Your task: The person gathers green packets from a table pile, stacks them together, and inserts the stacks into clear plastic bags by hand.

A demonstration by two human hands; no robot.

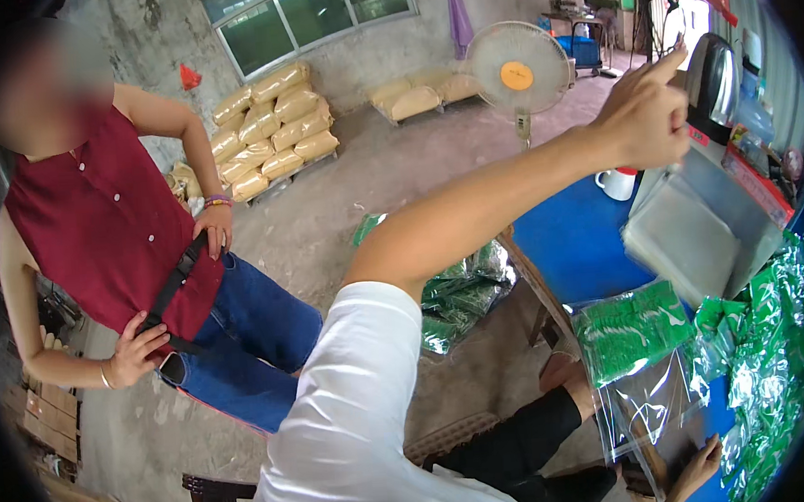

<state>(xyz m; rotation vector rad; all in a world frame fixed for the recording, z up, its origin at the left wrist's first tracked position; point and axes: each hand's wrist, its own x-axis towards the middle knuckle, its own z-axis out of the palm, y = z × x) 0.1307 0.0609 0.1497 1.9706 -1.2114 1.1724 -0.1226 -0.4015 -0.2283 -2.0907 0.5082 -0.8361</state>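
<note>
The left hand is raised with its index finger out and the other fingers curled in, holding nothing, its tip at the top of a silver and black machine at the far side of the blue table, seemingly to press a control there. The right hand lies low at the table's near edge, fingers loosely spread on a clear plastic bag, apparently pinning it flat. Stacks of green packets lie just beside the bag, within easy reach. A standing fan faces the table; a person in a red top stands by on the left.
</note>
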